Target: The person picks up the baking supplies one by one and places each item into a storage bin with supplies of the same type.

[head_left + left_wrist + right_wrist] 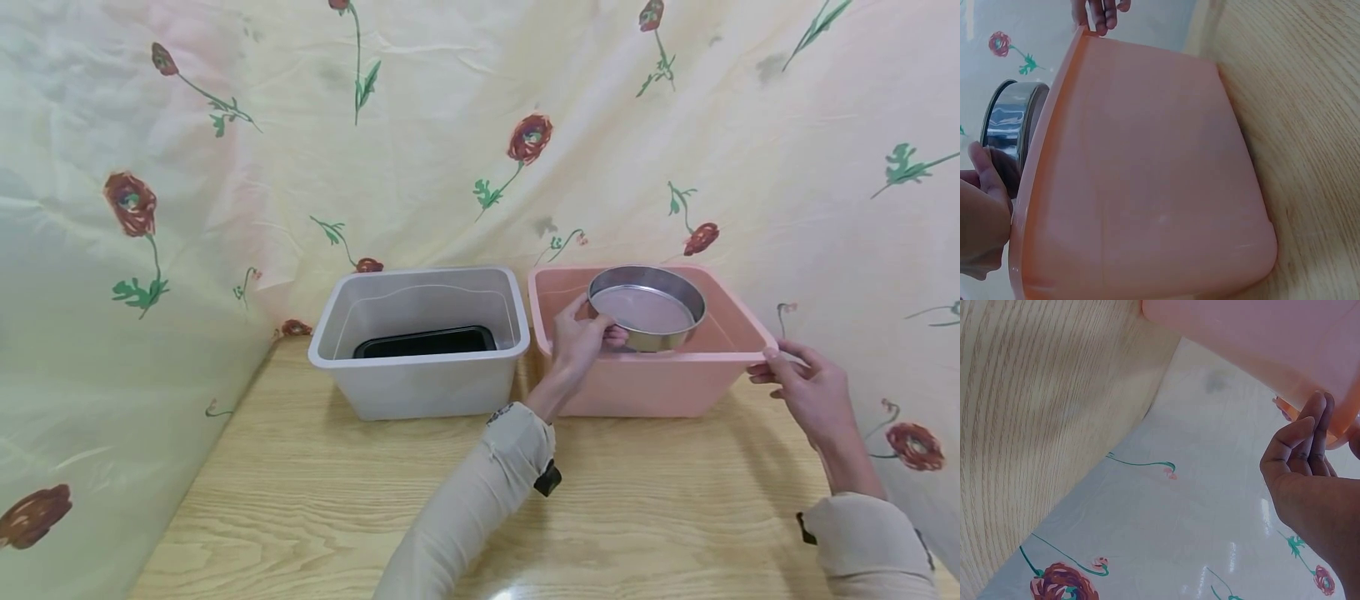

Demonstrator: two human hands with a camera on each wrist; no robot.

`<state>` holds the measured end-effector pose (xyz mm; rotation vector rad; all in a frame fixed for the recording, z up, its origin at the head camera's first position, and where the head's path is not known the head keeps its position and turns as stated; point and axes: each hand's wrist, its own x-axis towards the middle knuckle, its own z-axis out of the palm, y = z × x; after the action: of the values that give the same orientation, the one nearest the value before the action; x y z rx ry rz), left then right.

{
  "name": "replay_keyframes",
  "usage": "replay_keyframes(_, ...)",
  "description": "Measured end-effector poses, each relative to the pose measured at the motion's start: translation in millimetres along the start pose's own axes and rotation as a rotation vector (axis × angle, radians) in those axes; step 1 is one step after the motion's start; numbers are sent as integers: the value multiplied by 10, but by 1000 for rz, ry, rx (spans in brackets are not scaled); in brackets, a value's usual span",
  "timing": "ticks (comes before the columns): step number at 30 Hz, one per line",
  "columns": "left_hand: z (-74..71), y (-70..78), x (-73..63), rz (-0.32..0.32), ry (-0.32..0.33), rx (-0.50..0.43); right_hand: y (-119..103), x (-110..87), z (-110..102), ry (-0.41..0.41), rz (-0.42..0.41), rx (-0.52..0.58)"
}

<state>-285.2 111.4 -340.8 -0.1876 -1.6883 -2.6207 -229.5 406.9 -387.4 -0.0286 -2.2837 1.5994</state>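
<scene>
A round metal sieve (648, 310) with a shiny rim is held over the pink bin (622, 387), and pink shows through its flat bottom. My left hand (579, 337) pinches the near left side of the sieve, thumb on the rim. In the left wrist view the sieve (1013, 122) stands just above the bin's edge, with the left hand (985, 215) at its side. My right hand (813, 387) grips the bin's front right corner by the lip. The right wrist view shows the right hand's fingers (1300, 447) curled under that lip.
A grey-white bin (427, 387) stands left of the pink one, with a black rectangular tray (427, 342) inside. Both rest on a wood-grain table (337, 500). A flower-patterned cloth (420, 167) hangs behind and along the sides.
</scene>
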Motion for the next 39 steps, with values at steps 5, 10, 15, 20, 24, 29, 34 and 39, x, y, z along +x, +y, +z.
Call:
replay_keyframes(5,7,14,35,11,26,48,7,-3,14,-10,-7,-6)
replay_keyframes(10,-20,71,94,-53,7,55,7,1,26,-10,-16,-12)
replay_keyframes(15,-107,149,110,-185,-26,38,-3,-1,28,-10,-18,-26)
replay_keyframes(20,-221,191,62,-164,-71,39,-21,-6,17,-3,-11,-27)
replay_keyframes(24,-301,209,26,-126,-72,-9,-33,-6,13,-6,-8,-13)
replay_keyframes(29,-378,233,-7,-88,-90,-30,-31,-7,6,-12,-3,4)
replay_keyframes(34,-456,236,-52,-65,-108,-19,-9,-11,-1,-5,4,-6)
replay_keyframes(39,-586,221,-122,-38,-130,-10,7,-12,2,-4,-10,-7)
